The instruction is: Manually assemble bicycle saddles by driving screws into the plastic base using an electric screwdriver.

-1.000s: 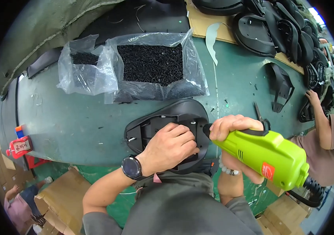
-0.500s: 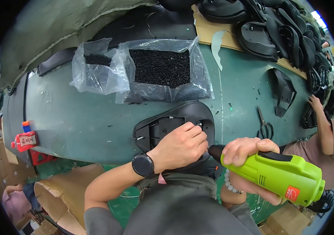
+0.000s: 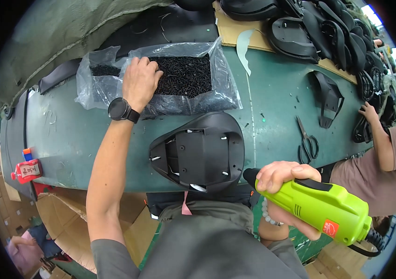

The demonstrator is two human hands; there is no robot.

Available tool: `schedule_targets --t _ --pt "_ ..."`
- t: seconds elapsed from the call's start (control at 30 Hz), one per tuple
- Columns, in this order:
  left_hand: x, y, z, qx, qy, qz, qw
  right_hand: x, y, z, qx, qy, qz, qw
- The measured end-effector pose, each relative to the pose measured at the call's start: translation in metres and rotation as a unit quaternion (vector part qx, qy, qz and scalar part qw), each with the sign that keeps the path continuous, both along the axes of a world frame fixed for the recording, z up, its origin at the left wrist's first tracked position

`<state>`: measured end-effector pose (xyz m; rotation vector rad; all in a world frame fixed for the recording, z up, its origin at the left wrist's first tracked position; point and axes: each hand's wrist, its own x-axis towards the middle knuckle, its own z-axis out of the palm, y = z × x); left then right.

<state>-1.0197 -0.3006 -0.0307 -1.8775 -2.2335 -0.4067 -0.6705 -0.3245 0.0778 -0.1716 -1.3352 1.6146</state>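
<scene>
My left hand, with a black watch on its wrist, reaches over the left side of a heap of small black screws. Its fingers are bent and drawn together; the fingertips are hidden, so what they pinch does not show. A clear plastic bag surrounds the screws. My right hand is wrapped around a lime-green electric screwdriver, whose black nose points left. Close to that nose, a black plastic shell lies at the table's near edge, hollow side up, touched by neither hand.
Black-handled scissors and a black plastic bracket lie to the right on the green table. Black shells are piled at the far right. A red bottle stands at the left edge. A co-worker's arm reaches in from the right.
My left hand has left the black shell and moved far and left to the screws, uncovering the shell. My right hand still grips the screwdriver. The whole view has shifted slightly.
</scene>
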Motion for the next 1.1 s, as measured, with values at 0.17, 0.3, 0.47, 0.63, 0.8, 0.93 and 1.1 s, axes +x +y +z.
schedule_targets --t 0.17,0.3,0.47,0.63,0.8,0.93,1.1 --pt "-0.003 -0.003 0.002 0.096 -0.046 -0.03 0.994 0.003 0.0 -0.013 -0.015 -0.007 0.023 1.0" --pt "-0.001 -0.012 0.01 0.084 -0.047 -0.021 0.995 -0.004 -0.009 -0.026 -0.035 -0.037 -0.034 0.998" --pt "0.065 -0.034 0.05 0.138 -0.078 -0.144 0.977 0.004 -0.001 -0.038 0.094 -0.033 -0.015 0.995" --pt "0.151 -0.093 0.036 0.067 -0.172 -0.264 0.947 -0.009 -0.002 -0.038 0.139 -0.039 -0.012 0.989" --pt "0.147 -0.103 0.032 0.031 -0.189 -0.237 0.953 -0.019 0.0 -0.017 0.111 -0.038 -0.016 0.993" --pt "0.145 -0.106 0.033 0.122 -0.227 -0.256 0.932 -0.035 0.01 0.003 0.15 0.01 0.036 0.988" --pt "0.132 -0.11 0.043 0.103 -0.192 -0.272 0.937 -0.049 0.005 0.007 0.149 0.015 0.08 0.986"
